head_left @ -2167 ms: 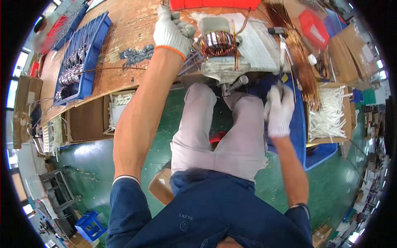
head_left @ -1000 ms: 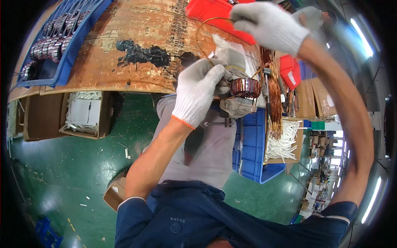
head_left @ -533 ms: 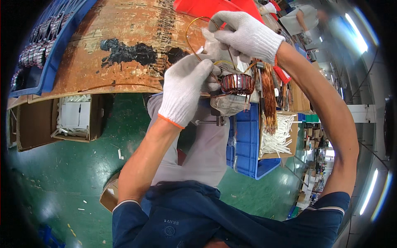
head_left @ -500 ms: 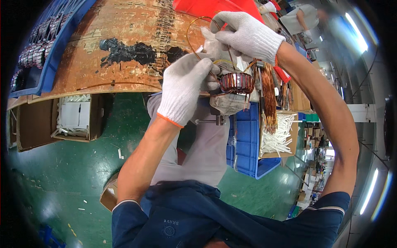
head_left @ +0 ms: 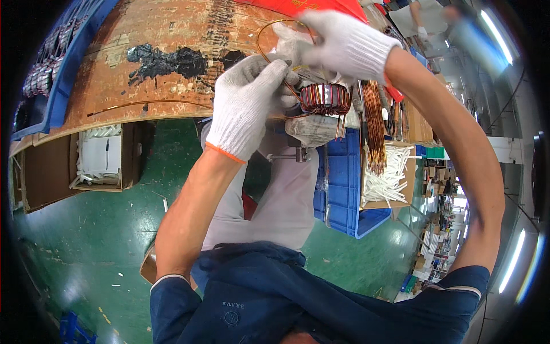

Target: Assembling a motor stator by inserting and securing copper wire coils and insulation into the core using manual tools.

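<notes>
A toroidal coil (head_left: pixel 325 98), wound with dark reddish copper wire, sits on a support wrapped in whitish plastic (head_left: pixel 312 132) at the table's edge. Just left of the coil, my left hand (head_left: pixel 245 106) in a white knit glove is closed, pinching a copper wire (head_left: pixel 259 41) between thumb and fingers. That wire arches up from the pinch in a wide loop toward my right hand (head_left: pixel 350 47). My right hand, gloved alike, is above the coil at the loop's far side. Motion smears its fingers, so whether they grip the wire cannot be made out.
A bundle of copper wires (head_left: pixel 374 126) hangs right of the coil, beside a box of white tubes (head_left: pixel 392 175) and a blue crate (head_left: pixel 342 189). At left stands a blue tray (head_left: pixel 56 106) of finished coils. A loose wire (head_left: pixel 154 103) lies along the wooden table (head_left: pixel 172 34).
My right hand has shifted slightly right and its fingers have blurred. The wire loop keeps much the same shape. My left hand stays beside the coil, and the whole view has shifted a little.
</notes>
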`<state>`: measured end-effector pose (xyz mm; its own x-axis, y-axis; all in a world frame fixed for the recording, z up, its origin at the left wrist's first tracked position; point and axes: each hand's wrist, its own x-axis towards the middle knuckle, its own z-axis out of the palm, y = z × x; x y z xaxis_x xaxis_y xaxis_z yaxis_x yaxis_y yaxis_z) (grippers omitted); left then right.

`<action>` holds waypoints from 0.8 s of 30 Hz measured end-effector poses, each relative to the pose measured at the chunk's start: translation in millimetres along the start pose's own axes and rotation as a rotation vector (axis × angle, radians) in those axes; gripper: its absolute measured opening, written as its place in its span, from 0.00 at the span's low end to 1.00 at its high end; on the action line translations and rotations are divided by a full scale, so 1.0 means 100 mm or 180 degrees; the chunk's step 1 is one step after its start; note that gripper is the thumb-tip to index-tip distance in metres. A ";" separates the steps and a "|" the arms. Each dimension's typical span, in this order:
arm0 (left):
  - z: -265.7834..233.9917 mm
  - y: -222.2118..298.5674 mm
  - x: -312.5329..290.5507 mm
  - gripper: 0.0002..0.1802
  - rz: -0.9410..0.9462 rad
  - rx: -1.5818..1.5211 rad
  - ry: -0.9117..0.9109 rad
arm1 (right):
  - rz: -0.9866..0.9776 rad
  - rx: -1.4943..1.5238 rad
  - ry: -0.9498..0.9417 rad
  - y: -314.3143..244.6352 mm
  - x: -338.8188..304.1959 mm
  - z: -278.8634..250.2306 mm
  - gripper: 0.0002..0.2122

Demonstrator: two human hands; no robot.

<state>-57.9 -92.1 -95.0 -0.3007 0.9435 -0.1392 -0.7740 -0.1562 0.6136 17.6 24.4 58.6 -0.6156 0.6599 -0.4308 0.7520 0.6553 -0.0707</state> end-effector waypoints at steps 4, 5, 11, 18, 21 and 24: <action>0.01 -0.01 0.00 0.09 -0.0016 0.0017 -0.0041 | -0.1783 -0.0950 0.1071 0.03 0.15 -0.15 0.09; 0.00 -0.02 0.00 0.09 -0.0047 -0.0015 -0.0057 | -0.1784 -0.0950 0.1067 0.08 0.15 -0.14 0.09; -0.05 0.06 0.07 0.14 -0.0028 0.0307 -0.0384 | -0.0907 -0.1376 0.0294 0.32 -0.33 -0.11 0.09; -0.18 0.36 -0.09 0.23 0.0565 0.4164 -0.1084 | -0.2753 -0.1970 0.1403 0.24 -1.05 0.66 0.13; -0.22 0.25 0.02 0.35 0.0632 0.4093 -0.1270 | -0.2830 -0.2084 0.1409 0.30 -0.96 0.75 0.13; -0.23 0.17 0.04 0.39 0.0394 0.4146 -0.1193 | -0.2908 -0.2122 0.1499 0.31 -0.90 0.79 0.10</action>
<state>-85.5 -97.9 -103.1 0.0005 0.9982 0.0595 0.3923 -0.0550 0.9182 114.4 -43.5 24.0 -0.9827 -0.1633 -0.0870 -0.1838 0.9156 0.3576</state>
